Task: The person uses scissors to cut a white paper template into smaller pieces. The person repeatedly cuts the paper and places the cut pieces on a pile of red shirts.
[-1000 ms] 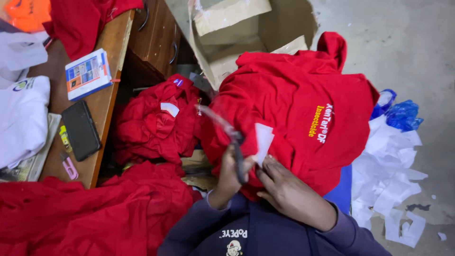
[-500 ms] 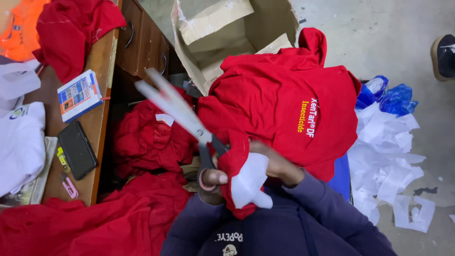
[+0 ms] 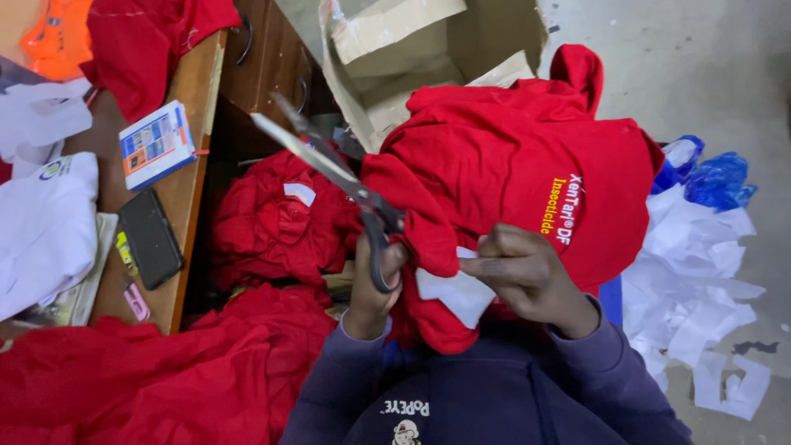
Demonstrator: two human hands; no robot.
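My left hand point(image 3: 371, 284) grips the handles of large metal scissors point(image 3: 329, 165). Their blades are slightly apart and point up and to the left. My right hand point(image 3: 527, 276) pinches a fold of a red garment point(image 3: 511, 156) that lies bunched over my lap and carries yellow and white print. A white label point(image 3: 457, 292) sticks out of that fold, just under my right fingers. The scissor handles sit right beside the fold, and the blades are clear of the cloth.
An open cardboard box point(image 3: 395, 49) stands behind the garment. More red garments point(image 3: 272, 222) lie heaped left of my lap. A wooden desk point(image 3: 194, 107) at left holds a black phone point(image 3: 150, 239) and a booklet point(image 3: 155, 144). White paper scraps point(image 3: 700, 280) litter the floor at right.
The scissors came up from near the label and now point up-left, away from the cloth. My right hand has shifted its hold on the fold with the white label.
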